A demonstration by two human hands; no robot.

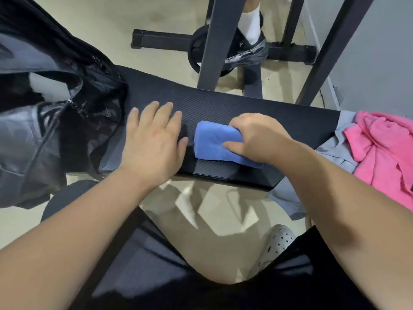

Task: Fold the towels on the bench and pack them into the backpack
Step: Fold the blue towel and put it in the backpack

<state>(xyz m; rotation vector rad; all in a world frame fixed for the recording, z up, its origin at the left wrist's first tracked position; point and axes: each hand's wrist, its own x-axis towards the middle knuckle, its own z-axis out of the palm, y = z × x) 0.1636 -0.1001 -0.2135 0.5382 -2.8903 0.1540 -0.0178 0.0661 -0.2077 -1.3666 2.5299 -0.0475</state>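
Stock as seen, head view.

1. Surface (223, 104): a black padded bench with a fine ribbed texture, set across the view.
2. Backpack (44, 130): dark grey and black, stood at the left end of the surface, with the zip undone and the mouth gaping.
3. Blue towel (210, 139): folded into a small thick rectangle and laid near the near edge, about midway along the surface.
4. Right grip (257, 139): closed round the right end of the blue towel, with the thumb laid on top and the fingers curled over the far side.
5. Left grip (152, 142): open, palm down, fingers straight and spread. It is placed between the backpack and the blue towel, just beside the towel's left edge. Contact with the surface cannot be told.
6. Pink towel (384, 153): crumpled and unfolded at the right end of the surface, piled on a grey towel (335, 144) that is draped over the near right corner.
7. Beyond the far edge: black frame uprights, a weight plate (196, 52), and another person's dark shoe (248, 50) on the floor.
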